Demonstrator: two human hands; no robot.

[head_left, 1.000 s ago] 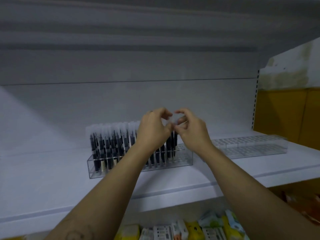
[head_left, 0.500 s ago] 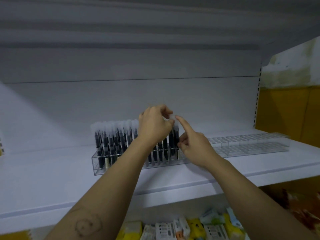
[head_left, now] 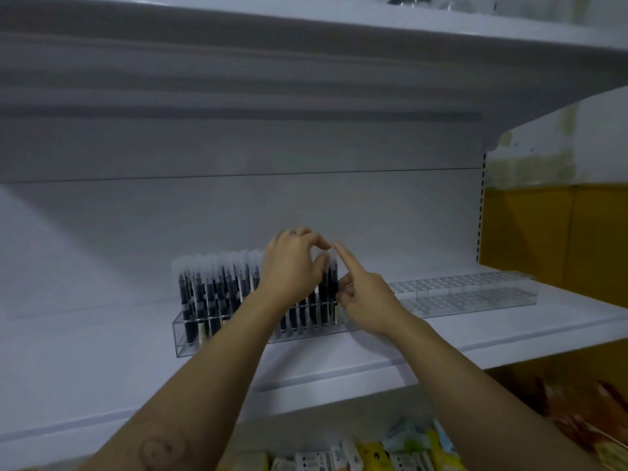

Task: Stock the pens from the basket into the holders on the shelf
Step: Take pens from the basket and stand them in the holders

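Note:
A clear acrylic holder (head_left: 190, 338) stands on the white shelf (head_left: 102, 368), filled with several upright black pens (head_left: 210, 290) with frosted caps. My left hand (head_left: 292, 266) reaches over the right end of the rows, and its thumb and fingers pinch the cap of a pen (head_left: 328, 283) standing there. My right hand (head_left: 367, 297) is just to the right. Its index finger is straight and touches the top of the same end pens, while its other fingers curl beside the barrels. The basket is out of view.
A second clear holder (head_left: 475, 294) with empty cells lies to the right on the same shelf. Another shelf board (head_left: 339, 25) hangs overhead. Packaged goods (head_left: 373, 453) sit on the shelf below. A yellow wall (head_left: 560, 239) is at the right.
Both hands have dropped from pinching together above the holder to its right-end pens. My right index finger has straightened out. The camera has tilted up a little.

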